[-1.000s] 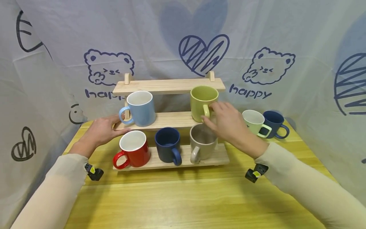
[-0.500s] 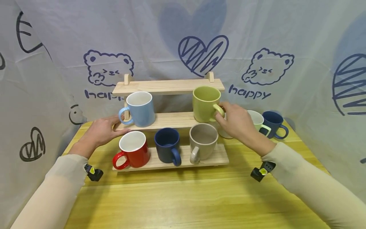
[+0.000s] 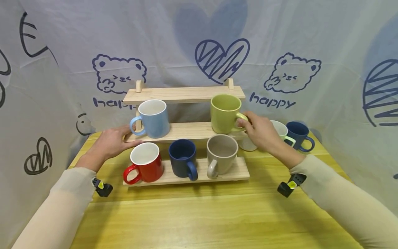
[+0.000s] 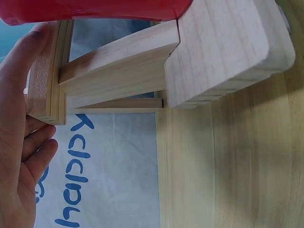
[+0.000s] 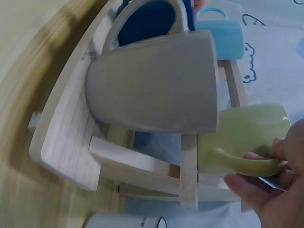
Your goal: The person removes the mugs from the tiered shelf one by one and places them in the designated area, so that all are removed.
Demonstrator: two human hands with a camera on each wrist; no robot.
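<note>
In the head view, a green mug point(image 3: 225, 114) stands on the middle tier of a wooden rack point(image 3: 189, 130), at its right end. My right hand point(image 3: 259, 129) pinches the mug's handle, which points right. On the left, my left hand point(image 3: 113, 141) grips the end of that same tier; in the left wrist view its thumb and fingers point(image 4: 40, 154) lie on either side of the plank. A light blue mug point(image 3: 153, 118) stands at the tier's left end. On the bottom tier are a red mug point(image 3: 147, 162), a dark blue mug point(image 3: 182, 157) and a greige mug point(image 3: 222, 154).
On the wooden table point(image 3: 202, 214), right of the rack, stand a pale green mug point(image 3: 280, 129) and a navy mug point(image 3: 297, 133). A ribbed white cup point(image 5: 121, 221) is partly hidden behind my right hand in the head view. A printed curtain point(image 3: 174, 41) hangs behind.
The green mug has shifted slightly right, and its handle has turned from facing front to facing right. My right hand has moved right with it; the left hand has stayed put.
</note>
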